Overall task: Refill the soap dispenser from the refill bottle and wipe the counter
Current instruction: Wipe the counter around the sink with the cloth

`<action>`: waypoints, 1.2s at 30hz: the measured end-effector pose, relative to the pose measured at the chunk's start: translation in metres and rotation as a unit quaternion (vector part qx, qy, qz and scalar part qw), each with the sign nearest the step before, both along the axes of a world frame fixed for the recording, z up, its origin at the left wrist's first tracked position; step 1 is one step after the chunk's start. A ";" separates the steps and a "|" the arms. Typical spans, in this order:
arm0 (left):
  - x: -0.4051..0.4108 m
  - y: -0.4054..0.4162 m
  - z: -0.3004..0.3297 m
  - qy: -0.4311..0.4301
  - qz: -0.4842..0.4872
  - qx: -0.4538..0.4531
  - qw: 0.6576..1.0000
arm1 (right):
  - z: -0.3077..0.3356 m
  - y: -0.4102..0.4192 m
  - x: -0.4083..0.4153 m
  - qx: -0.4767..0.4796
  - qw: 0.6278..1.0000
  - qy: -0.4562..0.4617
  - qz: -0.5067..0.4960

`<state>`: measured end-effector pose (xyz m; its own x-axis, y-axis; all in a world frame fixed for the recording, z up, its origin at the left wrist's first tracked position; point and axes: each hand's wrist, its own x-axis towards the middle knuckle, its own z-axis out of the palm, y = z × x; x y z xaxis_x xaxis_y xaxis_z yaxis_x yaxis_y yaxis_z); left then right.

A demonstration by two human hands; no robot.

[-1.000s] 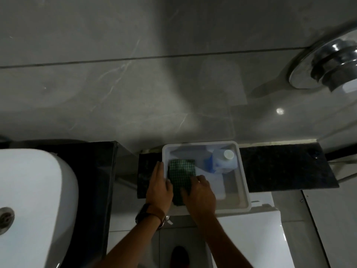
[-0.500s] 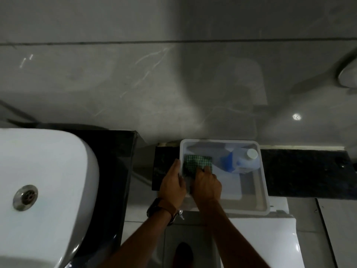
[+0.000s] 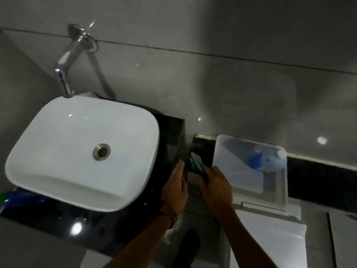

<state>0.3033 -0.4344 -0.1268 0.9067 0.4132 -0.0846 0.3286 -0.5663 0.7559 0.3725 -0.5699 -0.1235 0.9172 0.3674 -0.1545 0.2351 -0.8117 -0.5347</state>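
One green cloth [image 3: 196, 165], soft and light, pinched at its lower edge by right hand [image 3: 216, 185]; left hand [image 3: 174, 187] flat, holding nothing.

A bathroom — a white vessel basin [image 3: 83, 151] sits on a glossy black counter [image 3: 170, 136] at nine o'clock, under a chrome wall tap [image 3: 66, 74]. Grey marble-look wall tiles [image 3: 231, 84] fill twelve o'clock — a white toilet cistern [image 3: 270, 238] stands at five.
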 end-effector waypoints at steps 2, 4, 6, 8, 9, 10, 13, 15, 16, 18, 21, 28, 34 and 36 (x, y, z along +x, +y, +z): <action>-0.024 0.014 0.004 -0.019 0.005 0.006 1.000 | 0.006 0.020 -0.013 0.014 0.999 -0.001 0.045; -0.050 0.028 0.006 -0.023 0.012 0.026 0.999 | 0.012 0.043 -0.026 0.015 0.998 0.005 0.065; -0.076 0.043 0.010 -0.016 0.022 0.044 0.999 | 0.017 0.065 -0.042 0.014 0.997 0.021 0.075; -0.102 0.056 0.014 -0.008 0.022 0.066 0.998 | 0.019 0.083 -0.060 0.033 0.996 0.021 0.078; -0.116 0.061 0.016 -0.005 0.021 0.075 0.997 | 0.017 0.090 -0.069 0.043 0.996 0.015 0.080; -0.131 0.067 0.017 -0.004 0.026 0.080 0.996 | 0.015 0.097 -0.078 0.046 0.995 0.006 0.084; -0.170 0.088 0.019 -0.010 0.074 0.076 0.994 | 0.005 0.112 -0.100 0.026 0.993 -0.041 0.104; -0.192 0.105 0.019 -0.020 0.112 0.071 0.991 | 0.001 0.119 -0.113 0.013 0.992 -0.079 0.100; -0.201 0.114 0.019 -0.026 0.131 0.073 0.988 | 0.001 0.121 -0.118 0.012 0.991 -0.093 0.091; -0.217 0.134 0.017 -0.040 0.170 0.081 0.981 | -0.002 0.125 -0.125 0.012 0.990 -0.114 0.082; -0.236 0.169 0.011 -0.068 0.230 0.109 0.965 | -0.003 0.128 -0.127 0.022 0.986 -0.115 0.115; -0.272 0.246 -0.020 -0.008 0.375 0.132 0.918 | -0.017 0.133 -0.150 -0.029 0.983 -0.109 0.146; -0.291 0.264 -0.036 0.081 0.350 0.143 0.922 | -0.023 0.137 -0.179 -0.113 0.966 -0.157 0.171; -0.291 0.263 -0.037 0.086 0.343 0.148 0.924 | -0.025 0.139 -0.184 -0.136 0.959 -0.171 0.178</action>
